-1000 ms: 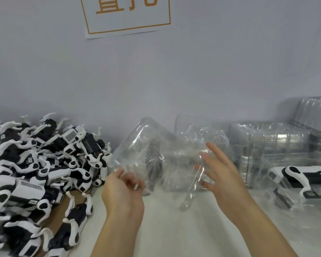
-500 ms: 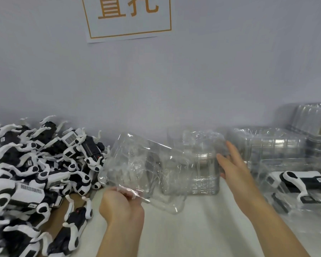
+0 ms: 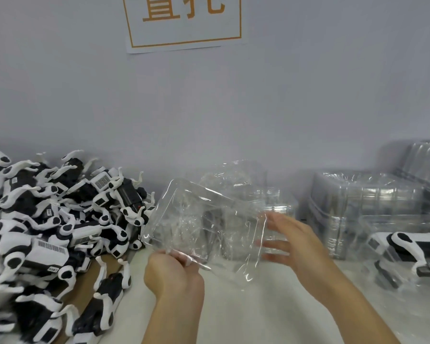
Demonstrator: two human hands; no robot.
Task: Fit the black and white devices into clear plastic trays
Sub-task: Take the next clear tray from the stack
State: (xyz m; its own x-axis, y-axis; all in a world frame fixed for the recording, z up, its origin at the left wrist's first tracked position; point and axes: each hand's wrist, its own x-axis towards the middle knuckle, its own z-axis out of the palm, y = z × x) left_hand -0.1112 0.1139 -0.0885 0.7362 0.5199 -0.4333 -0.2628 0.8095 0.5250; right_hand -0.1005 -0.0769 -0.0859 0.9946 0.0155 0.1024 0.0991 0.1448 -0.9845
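Note:
A clear plastic tray point(image 3: 204, 219) hangs tilted above the white tabletop point(image 3: 246, 306) in the middle. My left hand point(image 3: 174, 274) pinches its near lower edge. My right hand point(image 3: 293, 242) reaches toward the tray's right side with fingers spread and straight; whether they touch it is blurred. A large heap of black and white devices point(image 3: 47, 227) lies on the left. One device point(image 3: 417, 247) sits in a clear tray at the right.
Stacks of clear trays point(image 3: 358, 202) stand along the wall at the right, with another stack point(image 3: 271, 209) behind the held tray. A paper sign point(image 3: 184, 23) hangs on the grey wall. Brown cardboard point(image 3: 84, 286) shows under the heap.
My right hand has come back left from the tray stack toward the held tray. The tray has tilted and shifted slightly right in my left hand.

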